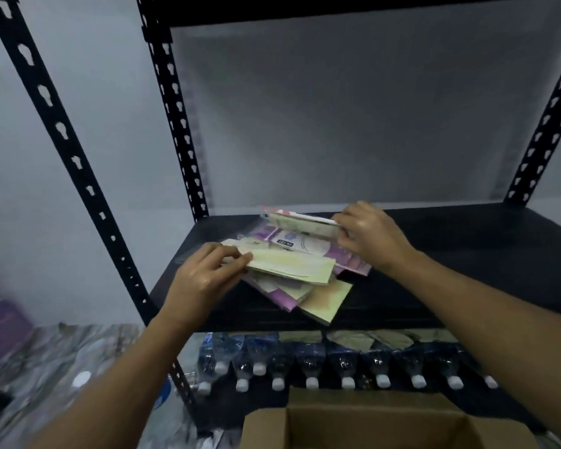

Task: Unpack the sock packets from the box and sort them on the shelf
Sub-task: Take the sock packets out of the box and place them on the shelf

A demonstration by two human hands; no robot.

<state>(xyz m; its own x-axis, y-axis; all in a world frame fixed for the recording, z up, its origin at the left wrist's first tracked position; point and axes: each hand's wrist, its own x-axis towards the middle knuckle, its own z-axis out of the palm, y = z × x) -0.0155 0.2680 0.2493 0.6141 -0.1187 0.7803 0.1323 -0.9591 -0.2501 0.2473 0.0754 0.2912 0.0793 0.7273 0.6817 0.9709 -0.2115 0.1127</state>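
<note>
Black shelf (450, 254): loose pile of sock packets (308, 291), left of centre.
Left hand (204, 273): pinches a yellow packet (292, 268) by its left end, atop the pile.
Right hand (370, 234): fingers curled round a white packet (302, 223), at the pile's far edge.
Cardboard box (370, 422): near, flaps open.

Place: I stand in a storeroom.
Rack: black slotted-steel shelf (467, 241) before me.
Stock: rows of water bottles (311, 361) below; cardboard box (370, 419).
</note>
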